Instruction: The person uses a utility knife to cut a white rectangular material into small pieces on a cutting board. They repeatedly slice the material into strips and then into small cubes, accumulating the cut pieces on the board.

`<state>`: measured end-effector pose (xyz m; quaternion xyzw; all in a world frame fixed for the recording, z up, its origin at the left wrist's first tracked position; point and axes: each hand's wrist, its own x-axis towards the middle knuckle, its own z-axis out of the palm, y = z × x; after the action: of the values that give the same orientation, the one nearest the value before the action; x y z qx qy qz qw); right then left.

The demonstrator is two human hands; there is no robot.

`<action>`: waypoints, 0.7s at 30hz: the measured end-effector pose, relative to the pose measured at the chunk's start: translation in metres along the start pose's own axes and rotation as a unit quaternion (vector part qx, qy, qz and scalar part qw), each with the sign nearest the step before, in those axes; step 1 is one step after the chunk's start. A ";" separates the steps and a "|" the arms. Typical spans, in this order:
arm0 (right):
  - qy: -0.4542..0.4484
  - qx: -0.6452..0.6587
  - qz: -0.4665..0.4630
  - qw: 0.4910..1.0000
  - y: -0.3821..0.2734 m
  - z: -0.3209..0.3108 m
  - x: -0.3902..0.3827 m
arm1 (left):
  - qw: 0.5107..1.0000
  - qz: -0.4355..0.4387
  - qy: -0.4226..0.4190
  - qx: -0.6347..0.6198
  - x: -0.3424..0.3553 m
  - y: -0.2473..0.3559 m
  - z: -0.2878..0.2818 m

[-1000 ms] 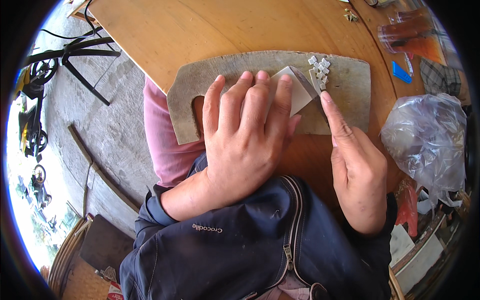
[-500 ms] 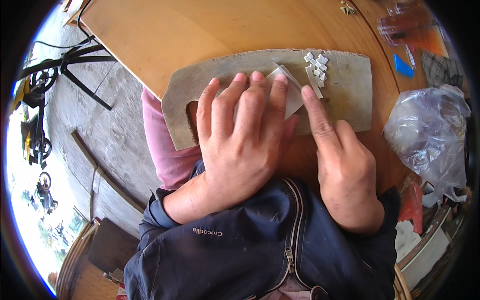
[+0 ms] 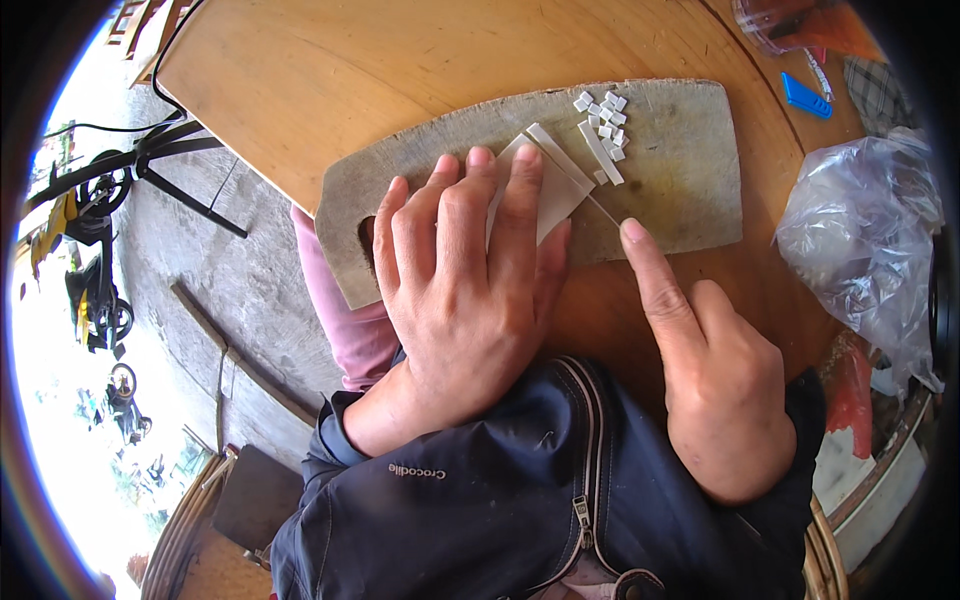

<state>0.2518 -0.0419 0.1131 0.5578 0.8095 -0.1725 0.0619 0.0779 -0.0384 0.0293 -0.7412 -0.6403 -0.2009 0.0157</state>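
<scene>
My left hand (image 3: 455, 250) lies flat, fingers extended, on a thin white slab (image 3: 563, 212) that rests on a worn wooden cutting board (image 3: 690, 180). Its fingertips press near the slab's upper edge. A narrow white strip (image 3: 560, 160) lies along the slab's right edge. Further right are a shorter loose strip (image 3: 600, 153) and several small white cubes (image 3: 607, 115). My right hand (image 3: 710, 370) is closed around a knife (image 3: 606, 211), index finger stretched along it. Only a thin line of blade shows, its tip end near the slab's right corner; the handle is hidden in my palm.
The board lies on a brown wooden table (image 3: 400, 60). At the right are a crumpled clear plastic bag (image 3: 850, 240) and a blue plastic piece (image 3: 805, 95). A black metal stand (image 3: 150, 150) stands on the grey floor at the left.
My right hand has drawn the knife back toward me and to the right. A strip now shows beside the slab where the blade was. My left hand still presses the slab; the view has shifted slightly.
</scene>
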 end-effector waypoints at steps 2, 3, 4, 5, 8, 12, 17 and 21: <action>-0.007 -0.005 0.012 1.000 0.000 -0.005 -0.005 | 1.000 0.001 0.003 -0.005 0.000 0.000 0.000; -0.011 -0.008 0.018 1.000 0.001 -0.007 -0.006 | 1.000 0.002 0.005 -0.008 0.000 0.000 0.000; -0.011 -0.002 0.008 1.000 0.004 -0.008 -0.006 | 1.000 0.000 0.008 -0.010 -0.001 0.000 0.000; -0.011 0.004 -0.003 1.000 0.009 -0.009 -0.004 | 1.000 -0.002 0.009 -0.012 -0.002 -0.001 0.000; -0.021 0.029 -0.011 0.999 0.016 -0.016 -0.003 | 1.000 0.000 0.011 -0.029 -0.004 -0.004 0.002; -0.028 0.035 -0.012 0.999 0.023 -0.022 -0.003 | 0.999 0.006 0.010 -0.047 -0.009 -0.010 0.002; 0.046 0.135 -0.053 0.988 0.021 -0.012 0.009 | 0.999 0.006 0.008 -0.048 -0.008 -0.008 0.001; 0.028 0.143 -0.078 0.986 0.010 0.003 0.023 | 0.999 0.003 0.019 -0.050 -0.007 -0.009 0.005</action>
<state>0.2520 -0.0201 0.1013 0.5011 0.8188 -0.2746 -0.0548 0.0700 -0.0419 0.0203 -0.7389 -0.6270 -0.2466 -0.0087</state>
